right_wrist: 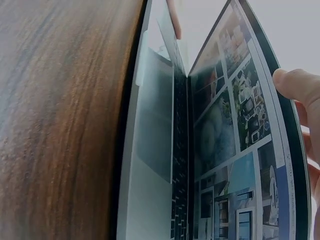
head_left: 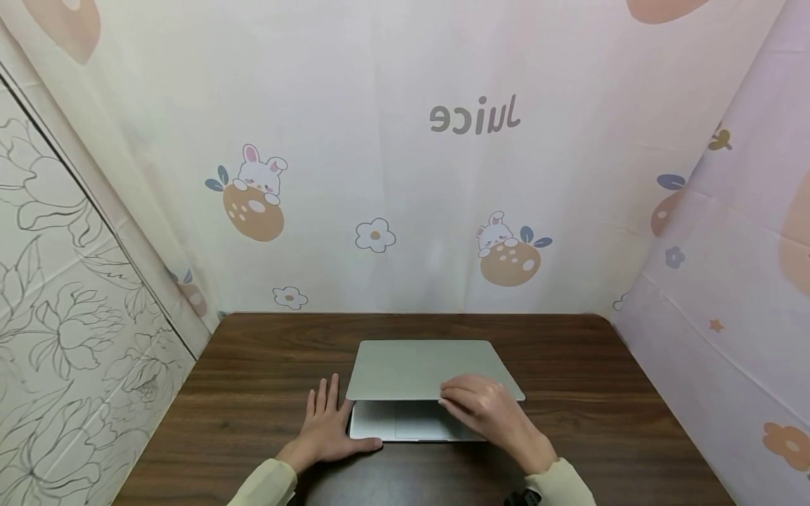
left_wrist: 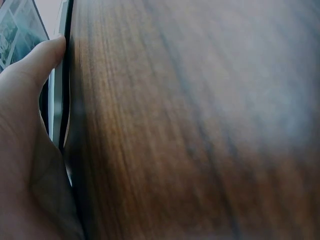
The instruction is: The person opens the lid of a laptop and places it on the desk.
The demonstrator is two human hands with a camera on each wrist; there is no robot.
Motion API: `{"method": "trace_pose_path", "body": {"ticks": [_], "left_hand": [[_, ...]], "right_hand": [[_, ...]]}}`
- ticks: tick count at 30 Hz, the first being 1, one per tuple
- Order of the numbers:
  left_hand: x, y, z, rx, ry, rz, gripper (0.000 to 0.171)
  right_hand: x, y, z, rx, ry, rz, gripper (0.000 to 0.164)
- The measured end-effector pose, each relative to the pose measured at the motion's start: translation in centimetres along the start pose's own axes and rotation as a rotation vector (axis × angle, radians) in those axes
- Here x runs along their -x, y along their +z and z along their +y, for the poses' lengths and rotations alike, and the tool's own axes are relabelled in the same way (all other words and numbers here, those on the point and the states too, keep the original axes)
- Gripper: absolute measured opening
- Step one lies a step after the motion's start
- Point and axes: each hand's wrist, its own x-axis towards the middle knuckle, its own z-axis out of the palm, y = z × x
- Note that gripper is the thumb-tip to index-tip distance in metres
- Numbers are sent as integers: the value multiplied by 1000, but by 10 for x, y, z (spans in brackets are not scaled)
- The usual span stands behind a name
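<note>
A silver laptop (head_left: 418, 365) sits partly open on the wooden table, its lid tilted low over the base (head_left: 373, 422). My right hand (head_left: 487, 411) pinches the front edge of the lid, right of its middle. In the right wrist view the thumb is at the rim of the lit screen (right_wrist: 215, 135), which shows a grid of pictures, and the fingers lie behind the lid. My left hand (head_left: 325, 429) rests with spread fingers at the base's front left corner. Its thumb touches the front edge of the base, as the left wrist view shows.
The dark brown table (head_left: 266, 351) extends around the laptop on every side. Behind it hangs a pale curtain (head_left: 405, 176) printed with rabbits and fruit. More patterned cloth hangs at the left and right. A dark band (head_left: 522, 497) circles the right wrist.
</note>
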Motion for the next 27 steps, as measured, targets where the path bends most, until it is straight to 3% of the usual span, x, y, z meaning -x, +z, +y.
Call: {"method": "trace_pose_path", "body": {"ticks": [11,18,22,27], "left_hand": [[2,-4,3,4,-8,-29,127],[-2,1,1,-37,-41,-39,130],[1,-7,6,-25,-44,-59,127],[2,-11,9,-35,-42,-66,126]], "right_hand": [[-6,-1,4,37,51,16,13],[-10,-1,7,46,34,51,17],[-12,-1,8,48,25,59,12],[-13,-2,8,40,42,46,18]]}}
